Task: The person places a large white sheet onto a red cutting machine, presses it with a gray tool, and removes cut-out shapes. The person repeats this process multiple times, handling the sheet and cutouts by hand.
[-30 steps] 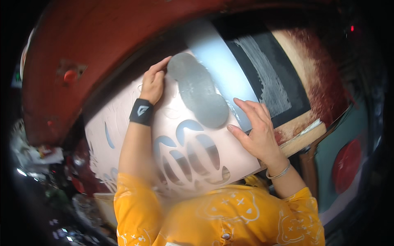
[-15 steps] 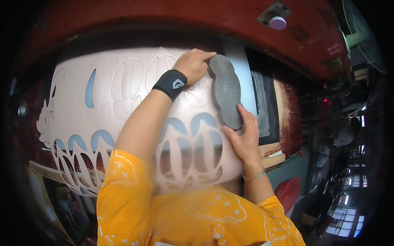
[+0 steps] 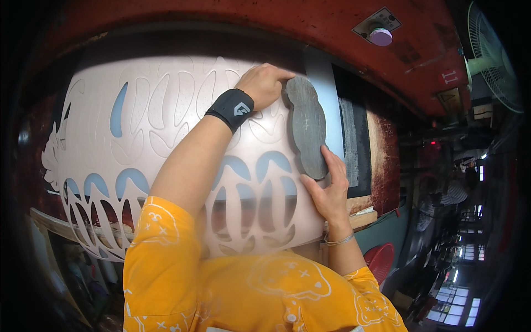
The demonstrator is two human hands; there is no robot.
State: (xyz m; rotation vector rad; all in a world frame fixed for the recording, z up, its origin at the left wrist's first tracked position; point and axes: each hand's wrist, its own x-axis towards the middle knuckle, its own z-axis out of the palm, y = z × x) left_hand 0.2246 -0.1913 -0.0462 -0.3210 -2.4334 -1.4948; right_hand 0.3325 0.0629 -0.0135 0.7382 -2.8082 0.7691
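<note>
A flat grey cutting die (image 3: 307, 124) with a wavy, sole-like outline lies near the right edge of a thin pale pink sheet (image 3: 99, 83). The far end of the die is touched by the outstretched index finger of my left hand (image 3: 265, 86), whose other fingers are mostly hidden. My right hand (image 3: 333, 191) grips the near end, thumb on one side and fingers on the other. Curved outlines are cut into the sheet, and its near part has open sole-shaped and arched holes. A black wristband (image 3: 230, 110) is on my left wrist.
The red machine beam (image 3: 249, 25) spans the far side, with a pale round knob (image 3: 380, 36) on it. Light blue board (image 3: 331, 99) shows right of the die, beside a dark worn pad (image 3: 354, 138). A fan (image 3: 492, 61) stands far right; a red basket (image 3: 380, 260) is lower right.
The view has shifted slightly. Both hands keep their places at the two ends of the cutting die, and the die shows no clear movement on the sheet.
</note>
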